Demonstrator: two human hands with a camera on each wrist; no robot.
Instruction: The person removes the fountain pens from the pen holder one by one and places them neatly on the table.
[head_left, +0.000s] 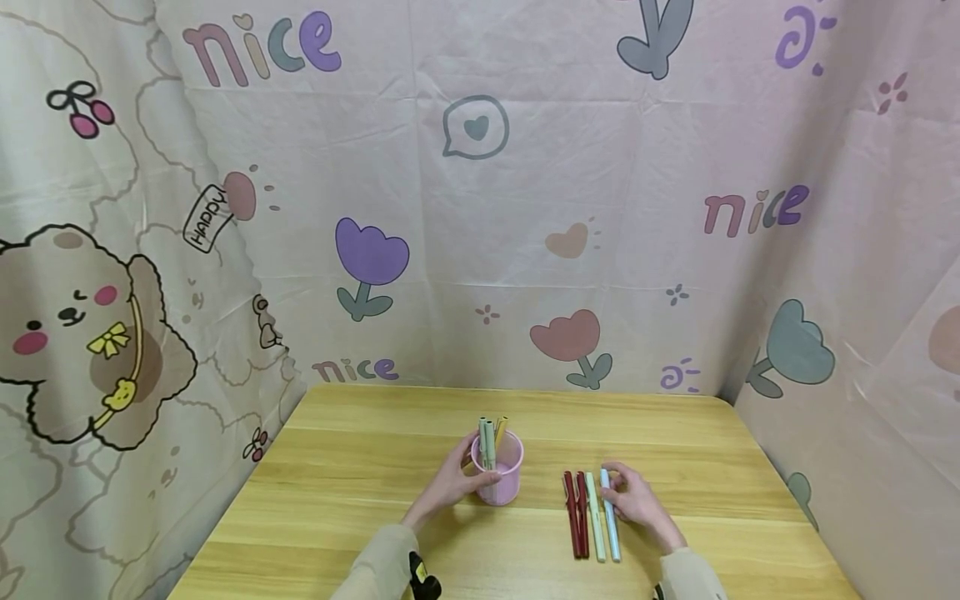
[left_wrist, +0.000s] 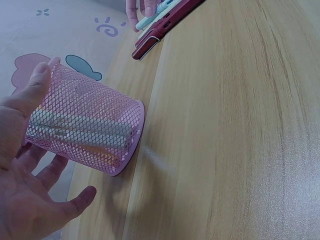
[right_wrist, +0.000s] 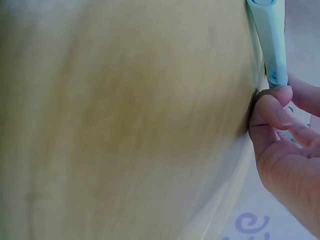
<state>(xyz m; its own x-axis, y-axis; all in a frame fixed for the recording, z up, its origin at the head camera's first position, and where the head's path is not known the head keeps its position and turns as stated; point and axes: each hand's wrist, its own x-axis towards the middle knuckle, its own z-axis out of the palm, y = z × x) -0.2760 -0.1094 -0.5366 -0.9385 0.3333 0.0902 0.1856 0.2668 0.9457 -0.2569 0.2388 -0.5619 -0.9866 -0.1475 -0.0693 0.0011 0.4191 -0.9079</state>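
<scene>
A pale wood-grain worktop (head_left: 375,433) fills the lower part of the head view, its planks running crosswise, its far corners rounded. Behind it and along both sides hangs a whitish printed cloth (head_left: 480,208) with tulips, hearts, a cartoon bear and the word "nice"; creases cross it.

Both forearms reach in from the near side in pale sleeves (head_left: 378,562). The left hand (head_left: 453,477) holds a pink mesh cup (head_left: 507,487) from its left, thumb at the near wall near the rim, other fingers partly spread round the far side. The cup is upright, with grey-green pens (head_left: 491,442) and a yellow pen (head_left: 502,430) leaning inside it.

The right hand (head_left: 637,500) comes in from the right, thumb and fingertips pinching the far end of a light blue pen (head_left: 611,525). The right wrist view is blurred, so whether that pen is off the wood is hard to tell.

Just left of it lie a pale green pen (head_left: 596,517) and two dark red pens (head_left: 572,517), nearly parallel, the red pair close together. A stretch of wood separates cup from pens; wider strips run from each hand to its side edge, and another to the back edge.
</scene>
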